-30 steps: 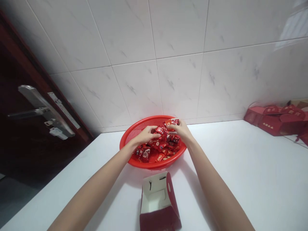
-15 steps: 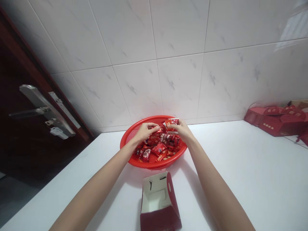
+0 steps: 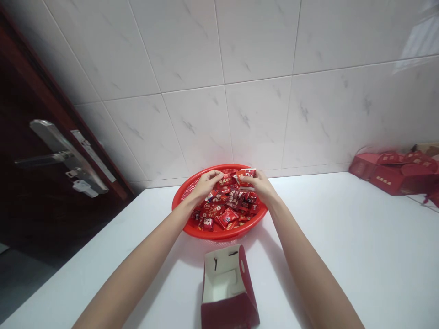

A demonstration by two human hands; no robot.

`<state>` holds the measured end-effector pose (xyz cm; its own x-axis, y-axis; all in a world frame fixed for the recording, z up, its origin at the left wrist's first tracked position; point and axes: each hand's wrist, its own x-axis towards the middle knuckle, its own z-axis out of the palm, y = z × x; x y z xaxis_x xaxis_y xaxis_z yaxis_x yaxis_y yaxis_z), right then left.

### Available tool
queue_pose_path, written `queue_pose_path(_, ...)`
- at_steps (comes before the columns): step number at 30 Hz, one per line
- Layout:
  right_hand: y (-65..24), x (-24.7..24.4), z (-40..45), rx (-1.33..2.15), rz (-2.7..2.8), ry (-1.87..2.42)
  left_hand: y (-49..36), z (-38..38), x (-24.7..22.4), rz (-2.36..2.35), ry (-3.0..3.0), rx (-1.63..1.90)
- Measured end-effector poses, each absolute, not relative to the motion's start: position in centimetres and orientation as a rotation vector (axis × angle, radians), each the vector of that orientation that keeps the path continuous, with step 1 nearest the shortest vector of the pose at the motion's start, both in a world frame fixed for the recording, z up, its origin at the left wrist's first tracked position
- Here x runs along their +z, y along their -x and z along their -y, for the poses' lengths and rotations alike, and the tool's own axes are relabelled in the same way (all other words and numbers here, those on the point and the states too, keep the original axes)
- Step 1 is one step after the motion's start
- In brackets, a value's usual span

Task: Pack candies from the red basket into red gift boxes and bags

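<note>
A red plastic basket point(image 3: 221, 236) holds a pile of red wrapped sweets point(image 3: 227, 216). Over its left back part is my left hand point(image 3: 206, 184), thumb and fingertips pinched together by a red packet; whether it grips that packet is too small to tell. My right hand point(image 3: 259, 184), above the basket's right back rim, holds red sweet packets point(image 3: 245, 176) between thumb and fingers. In front of the basket stands an open dark red box point(image 3: 230, 310) with a white inside, and nothing shows in it.
The white table point(image 3: 336, 237) meets a tiled wall point(image 3: 257, 123) behind the basket. Folded red boxes point(image 3: 394, 176) stand at the right back by the wall. At the left is a dark door with a metal handle point(image 3: 65, 155).
The sweets in the basket lie differently, with a larger patterned red packet now showing at the front left. My left fingers have shifted slightly up and left. My right hand still holds its packets.
</note>
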<state>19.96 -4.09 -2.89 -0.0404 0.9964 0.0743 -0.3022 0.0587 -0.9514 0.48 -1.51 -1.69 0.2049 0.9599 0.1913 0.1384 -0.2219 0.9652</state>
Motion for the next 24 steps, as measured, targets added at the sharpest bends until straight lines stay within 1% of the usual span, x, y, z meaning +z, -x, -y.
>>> queue_pose_path(6, -20.04, -3.1, 3.92, 1.326, 1.054, 0.9, -0.62, 1.87, -1.11, -1.073, -1.424, 1.137)
queue_pose_path(11, -20.01, -3.0, 3.99, 1.316, 1.051, 0.911, -0.43, 1.97, -0.92, -1.073, -1.421, 1.141)
queue_pose_path(16, -20.03, -3.07, 3.79, 1.312, 1.06, 0.928, -0.28, 1.6, -1.31, -1.027, -1.54, 1.157)
queue_pose_path(24, -20.07, -2.84, 4.16, 1.358, 1.089, 0.914, -0.29, 2.21, -1.21, -1.016, -1.752, 1.006)
